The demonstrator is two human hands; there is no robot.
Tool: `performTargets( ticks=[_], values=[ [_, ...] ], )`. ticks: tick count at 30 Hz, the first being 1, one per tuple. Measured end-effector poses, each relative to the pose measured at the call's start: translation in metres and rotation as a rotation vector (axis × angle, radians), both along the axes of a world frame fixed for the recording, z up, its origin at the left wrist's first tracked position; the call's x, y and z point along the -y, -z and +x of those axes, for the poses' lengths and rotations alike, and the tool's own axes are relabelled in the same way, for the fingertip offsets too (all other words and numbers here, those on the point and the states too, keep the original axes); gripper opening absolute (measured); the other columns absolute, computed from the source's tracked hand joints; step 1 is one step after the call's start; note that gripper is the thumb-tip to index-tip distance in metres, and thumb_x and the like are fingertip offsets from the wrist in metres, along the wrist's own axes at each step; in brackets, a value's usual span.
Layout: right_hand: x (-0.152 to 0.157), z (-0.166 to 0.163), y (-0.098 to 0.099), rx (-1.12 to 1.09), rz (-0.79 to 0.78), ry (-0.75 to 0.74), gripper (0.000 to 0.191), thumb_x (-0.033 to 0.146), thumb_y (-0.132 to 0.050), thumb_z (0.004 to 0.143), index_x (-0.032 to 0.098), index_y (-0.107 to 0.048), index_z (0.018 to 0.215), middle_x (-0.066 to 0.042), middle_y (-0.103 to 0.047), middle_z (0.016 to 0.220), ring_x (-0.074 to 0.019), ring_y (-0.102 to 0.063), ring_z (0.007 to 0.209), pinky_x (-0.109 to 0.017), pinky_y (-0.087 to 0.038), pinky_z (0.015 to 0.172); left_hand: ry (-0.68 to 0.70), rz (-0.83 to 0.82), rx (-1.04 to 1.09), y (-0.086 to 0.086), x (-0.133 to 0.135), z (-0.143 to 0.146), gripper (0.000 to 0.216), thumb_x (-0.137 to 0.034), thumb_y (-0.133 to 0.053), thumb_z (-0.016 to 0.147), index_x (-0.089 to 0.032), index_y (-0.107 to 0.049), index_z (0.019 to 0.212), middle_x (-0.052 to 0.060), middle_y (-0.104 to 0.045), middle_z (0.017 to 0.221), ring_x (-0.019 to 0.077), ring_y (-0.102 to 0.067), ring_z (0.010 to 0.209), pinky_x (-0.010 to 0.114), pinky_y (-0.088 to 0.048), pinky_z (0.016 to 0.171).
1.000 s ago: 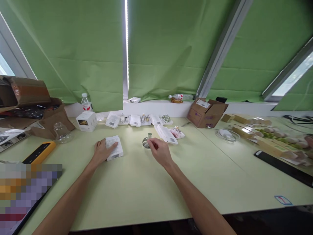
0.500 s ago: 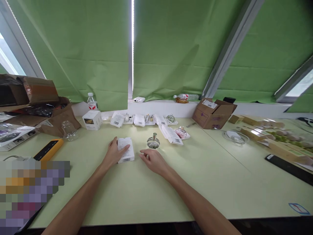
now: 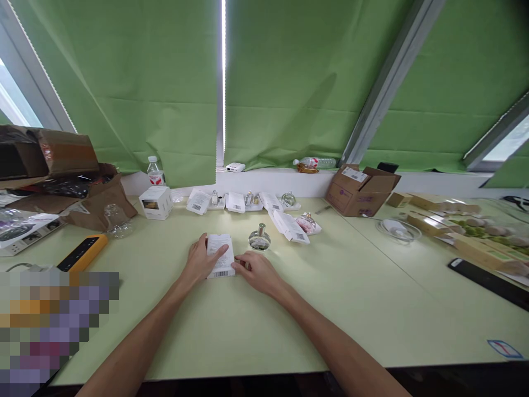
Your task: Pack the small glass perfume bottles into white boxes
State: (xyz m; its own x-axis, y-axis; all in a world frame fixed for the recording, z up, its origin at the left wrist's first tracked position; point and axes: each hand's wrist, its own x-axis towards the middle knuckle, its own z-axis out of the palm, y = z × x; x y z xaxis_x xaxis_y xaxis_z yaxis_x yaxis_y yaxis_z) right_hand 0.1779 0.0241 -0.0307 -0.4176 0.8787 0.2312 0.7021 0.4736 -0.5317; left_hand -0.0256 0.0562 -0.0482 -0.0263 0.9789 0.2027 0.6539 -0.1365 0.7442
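My left hand (image 3: 201, 259) is closed around the left side of a flat white box (image 3: 220, 255), its thumb lying across the printed top face. A barcode shows at the box's near end. At the right edge of the box, my right hand (image 3: 257, 271) has its thumb and curled index finger pinched against the near corner. Just beyond that hand stands a round clear perfume bottle (image 3: 259, 239) with a metallic cap, apart from both hands. Whatever is inside the box is hidden.
Behind lie several white boxes with perfume bottles, one holding a pink bottle (image 3: 306, 223). A white cube box (image 3: 156, 202) stands left, near an orange power strip (image 3: 82, 252). A cardboard carton (image 3: 359, 191) and a coiled white cable (image 3: 397, 230) are at right.
My left hand has slid the white box right, toward my right hand. The right hand's fingertips, apart from the box before, now meet its edge. The perfume bottle stays put.
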Motion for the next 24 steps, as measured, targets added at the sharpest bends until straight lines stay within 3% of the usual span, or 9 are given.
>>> performTargets(
  ticks=[4,10,15,20,24],
  values=[
    [-0.002,0.001,0.0,0.001,-0.037,-0.015,0.033,0.04,-0.048,0.093,0.018,-0.066,0.078,-0.002,-0.059,0.073,-0.0137,-0.053,0.068,-0.024,-0.034,0.064,-0.092,0.05,-0.188,-0.001,0.002,0.001,0.06,-0.069,-0.044,0.08,-0.017,-0.057,0.106,0.015,-0.062,0.112,0.0338,-0.049,0.119,0.043,-0.032,0.1],
    [-0.004,0.002,-0.001,-0.033,-0.06,-0.032,0.031,0.041,-0.052,0.09,0.018,-0.069,0.078,-0.002,-0.061,0.073,-0.0137,-0.053,0.068,-0.024,-0.035,0.064,0.085,0.116,-0.133,-0.007,0.004,0.003,0.048,-0.062,-0.042,0.086,-0.019,-0.064,0.09,0.01,-0.066,0.099,0.0285,-0.055,0.107,0.04,-0.038,0.095],
    [-0.004,0.005,-0.004,-0.082,-0.108,-0.037,0.032,0.046,-0.057,0.086,0.018,-0.069,0.076,-0.002,-0.062,0.074,-0.0137,-0.053,0.067,-0.024,-0.038,0.064,0.151,0.028,0.129,-0.014,0.011,0.007,0.045,-0.057,-0.053,0.082,-0.019,-0.06,0.106,0.008,-0.067,0.105,0.026,-0.063,0.095,0.035,-0.049,0.077],
    [-0.002,0.006,-0.007,-0.131,-0.169,-0.032,0.029,0.045,-0.06,0.083,0.019,-0.071,0.08,-0.001,-0.063,0.077,-0.0138,-0.054,0.067,-0.023,-0.039,0.061,0.143,0.033,0.231,-0.021,0.017,0.01,0.064,-0.048,-0.062,0.08,-0.022,-0.04,0.134,0.009,-0.062,0.121,0.0245,-0.062,0.104,0.032,-0.05,0.082],
    [-0.003,0.007,-0.005,-0.203,-0.256,-0.044,0.024,0.04,-0.064,0.08,0.02,-0.071,0.091,-0.001,-0.066,0.081,-0.0125,-0.054,0.064,-0.023,-0.039,0.057,0.233,0.05,0.244,-0.023,0.02,0.012,0.069,-0.046,-0.059,0.083,-0.024,-0.028,0.142,0.009,-0.06,0.124,0.0231,-0.061,0.107,0.032,-0.052,0.082]
  ],
)
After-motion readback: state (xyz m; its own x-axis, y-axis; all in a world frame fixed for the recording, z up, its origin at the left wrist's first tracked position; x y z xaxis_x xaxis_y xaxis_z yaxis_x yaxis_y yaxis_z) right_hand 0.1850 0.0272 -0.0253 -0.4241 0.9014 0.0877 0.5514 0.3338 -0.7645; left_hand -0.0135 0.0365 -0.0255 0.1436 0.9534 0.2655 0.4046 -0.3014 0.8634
